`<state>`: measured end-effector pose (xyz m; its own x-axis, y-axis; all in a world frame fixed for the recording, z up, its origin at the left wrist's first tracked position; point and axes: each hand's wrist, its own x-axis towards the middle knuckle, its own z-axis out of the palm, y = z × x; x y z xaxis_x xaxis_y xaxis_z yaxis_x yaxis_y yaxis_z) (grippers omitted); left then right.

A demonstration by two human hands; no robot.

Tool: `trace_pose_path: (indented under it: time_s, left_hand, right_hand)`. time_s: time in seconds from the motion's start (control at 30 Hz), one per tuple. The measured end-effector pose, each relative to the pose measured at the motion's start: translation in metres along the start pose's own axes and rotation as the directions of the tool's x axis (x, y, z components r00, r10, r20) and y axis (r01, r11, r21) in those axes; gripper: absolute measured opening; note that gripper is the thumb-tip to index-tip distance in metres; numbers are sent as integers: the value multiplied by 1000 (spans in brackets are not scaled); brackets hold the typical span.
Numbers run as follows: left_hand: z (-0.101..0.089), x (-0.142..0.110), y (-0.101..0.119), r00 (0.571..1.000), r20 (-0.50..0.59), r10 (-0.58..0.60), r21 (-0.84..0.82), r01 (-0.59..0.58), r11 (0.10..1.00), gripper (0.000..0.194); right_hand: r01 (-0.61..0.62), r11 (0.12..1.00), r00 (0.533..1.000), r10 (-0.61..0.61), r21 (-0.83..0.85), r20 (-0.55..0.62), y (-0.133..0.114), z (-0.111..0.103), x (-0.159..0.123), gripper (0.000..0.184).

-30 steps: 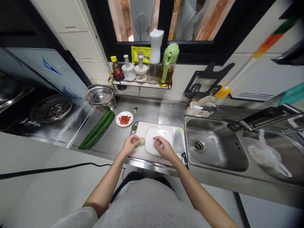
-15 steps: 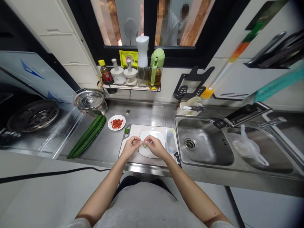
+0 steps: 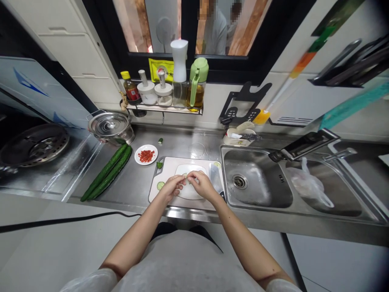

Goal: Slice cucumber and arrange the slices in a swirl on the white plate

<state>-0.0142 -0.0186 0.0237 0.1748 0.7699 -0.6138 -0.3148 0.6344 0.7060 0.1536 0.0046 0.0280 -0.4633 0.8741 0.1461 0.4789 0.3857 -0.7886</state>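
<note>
I have my left hand (image 3: 173, 187) and right hand (image 3: 202, 185) pinching a cucumber slice (image 3: 184, 174) between them, above the white plate (image 3: 191, 167), equally near.

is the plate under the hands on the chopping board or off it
On: the white plate lies within the chopping board, whose edges extend beyond it.

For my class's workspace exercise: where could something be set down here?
The steel counter is bare between the cucumbers and cutting board, in front of the round plate; also behind the board, between the cucumber stub and utensil caddy, around a faint ring. The board is crowded: square plate, knife, cucumber slices, left hand, right hand.
</note>
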Motion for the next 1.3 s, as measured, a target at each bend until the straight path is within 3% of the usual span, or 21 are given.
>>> trace_pose_path:
  time_s: [0.17,0.4,0.7,0.93,1.1,1.3]
  left_hand:
    - [0,14,-8,997,-32,69,30,-68,997,39]
    - [1,48,-22,989,-120,82,85,-72,994,41]
    - [7,92,-30,957,-258,132,167,-91,982,35]
    - [11,114,-32,935,-283,212,272,-133,953,28]
    - [9,118,-32,907,-291,305,544,-105,832,22]
    - [15,114,-28,881,-276,384,689,-97,719,23]
  right_hand:
    - [-104,995,994,104,-4,-13,15,6,-3,12]
    - [-246,956,967,253,159,-24,50,24,-2,15]
    - [-387,909,917,397,156,-39,95,42,21,10]
    - [-478,878,878,478,-16,5,100,37,31,15]
    - [-514,854,857,516,-74,6,96,35,36,15]
    - [-551,818,831,557,-168,-14,90,34,42,13]
